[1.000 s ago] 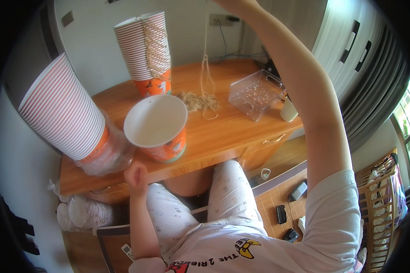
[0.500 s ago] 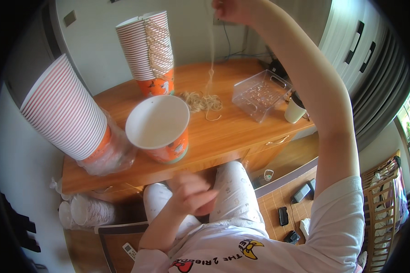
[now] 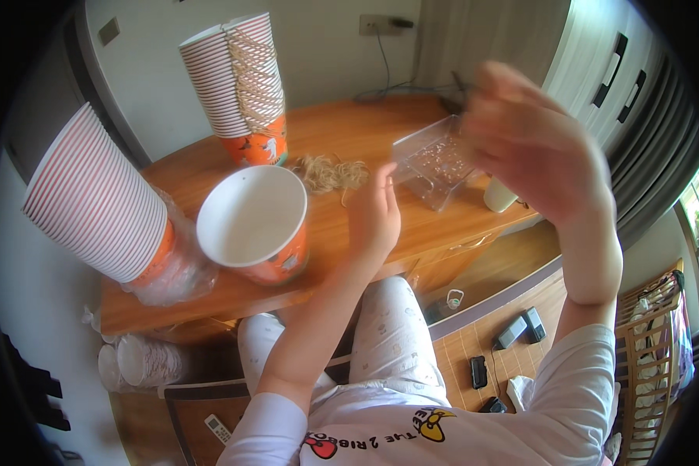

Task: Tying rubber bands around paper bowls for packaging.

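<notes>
My left hand (image 3: 374,217) is raised over the table's front part, beside the twine pile, its fingertips pressed together in a pinch; what lies between them is too small to make out. My right hand (image 3: 532,147) hangs above the right end of the table, smeared by motion, so its fingers cannot be read. A loose heap of tan twine (image 3: 328,174) lies on the wooden table (image 3: 349,233). Left of my left hand stands a large orange paper bucket (image 3: 287,260), white inside and open at the top. Behind it rises a stack of such buckets (image 3: 224,85) with knotted twine draped down its side.
Another tall bucket stack (image 3: 101,202) leans at the left in clear plastic wrap. A clear plastic tray (image 3: 435,175) with small bits stands right of the twine, beside a pale cup (image 3: 500,196). More white tubs (image 3: 144,359) lie under the table's left end.
My right hand has come down from high up, where a twine strand hung below it. My left hand has risen from my lap to above the table.
</notes>
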A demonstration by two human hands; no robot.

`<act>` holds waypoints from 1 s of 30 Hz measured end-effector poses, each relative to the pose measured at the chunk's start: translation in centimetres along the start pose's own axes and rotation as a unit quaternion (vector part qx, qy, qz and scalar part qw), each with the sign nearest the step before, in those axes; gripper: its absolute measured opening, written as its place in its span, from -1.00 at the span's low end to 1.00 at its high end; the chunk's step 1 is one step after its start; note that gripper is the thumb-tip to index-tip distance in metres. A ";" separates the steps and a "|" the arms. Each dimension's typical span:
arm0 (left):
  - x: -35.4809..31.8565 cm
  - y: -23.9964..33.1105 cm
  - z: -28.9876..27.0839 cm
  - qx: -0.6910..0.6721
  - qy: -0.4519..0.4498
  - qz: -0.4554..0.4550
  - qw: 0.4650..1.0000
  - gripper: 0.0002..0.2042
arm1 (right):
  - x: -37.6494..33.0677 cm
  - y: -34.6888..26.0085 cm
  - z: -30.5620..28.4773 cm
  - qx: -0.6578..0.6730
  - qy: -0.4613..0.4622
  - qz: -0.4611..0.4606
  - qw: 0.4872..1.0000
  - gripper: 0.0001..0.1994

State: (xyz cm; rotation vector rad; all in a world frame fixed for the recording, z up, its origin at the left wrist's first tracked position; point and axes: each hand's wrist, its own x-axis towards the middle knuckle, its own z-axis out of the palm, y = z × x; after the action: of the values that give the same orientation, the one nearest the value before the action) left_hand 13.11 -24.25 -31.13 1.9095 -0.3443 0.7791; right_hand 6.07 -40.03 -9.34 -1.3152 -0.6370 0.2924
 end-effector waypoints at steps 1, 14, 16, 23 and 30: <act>0.0 -0.8 -0.7 0.017 0.008 -0.007 1.000 -0.78 | -1.7 0.1 -0.3 0.074 0.002 -0.047 0.996 -0.80; 5.6 -8.1 0.7 0.450 -0.033 -0.173 0.875 -0.21 | -26.1 8.0 -12.3 0.004 0.199 -0.385 0.901 -0.59; 5.0 -9.6 0.5 0.441 -0.060 -0.197 0.874 -0.32 | -25.9 11.0 -12.9 0.074 0.220 -0.303 0.924 -0.62; 5.4 -11.1 0.3 0.334 -0.021 -0.079 0.939 -0.66 | -24.3 14.8 -14.2 0.200 0.266 -0.262 0.906 -0.61; 8.8 -1.9 -2.5 -0.191 0.061 -0.296 0.934 -0.64 | -21.3 16.0 -14.7 0.251 0.192 -0.207 0.926 -0.67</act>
State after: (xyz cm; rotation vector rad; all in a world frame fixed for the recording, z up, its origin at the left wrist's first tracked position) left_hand 19.83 -20.29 -26.06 1.4662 0.1548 0.3830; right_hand 0.14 -59.37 -32.05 -0.6899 -0.4497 -0.1465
